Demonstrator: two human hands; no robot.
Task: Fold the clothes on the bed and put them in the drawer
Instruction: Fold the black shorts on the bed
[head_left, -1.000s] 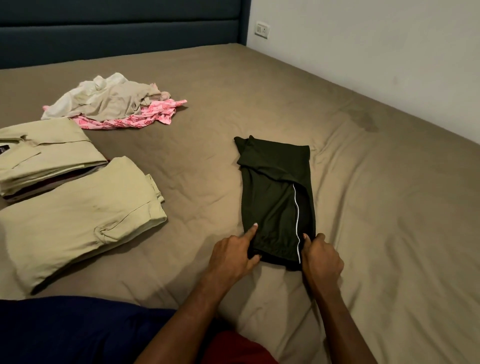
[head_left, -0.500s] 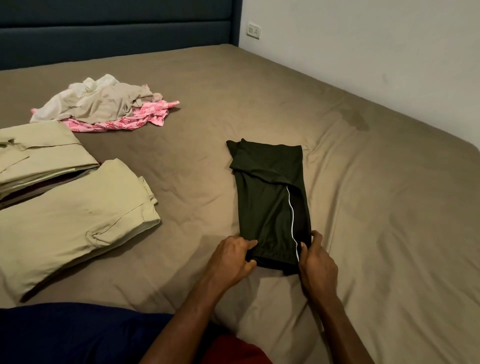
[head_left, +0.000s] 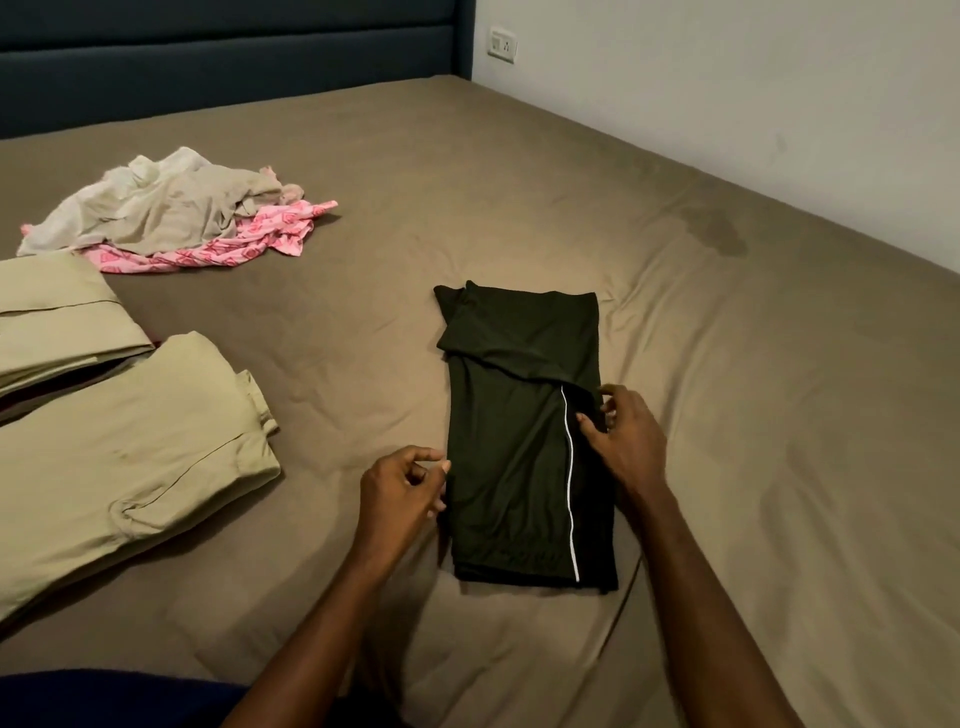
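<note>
The dark track pants (head_left: 524, 441), folded into a long strip, lie mid-bed on the brown sheet (head_left: 779, 415). My right hand (head_left: 626, 441) pinches the strip's right edge beside the white piping; my left hand (head_left: 402, 493) hovers at the left edge, fingers loosely curled, gripping nothing. To fold cleanly, I judge both hands should take matching edges and keep the layers square. Folded khaki garments (head_left: 119, 452) sit left; an unfolded pile (head_left: 171, 213) waits far left.
</note>
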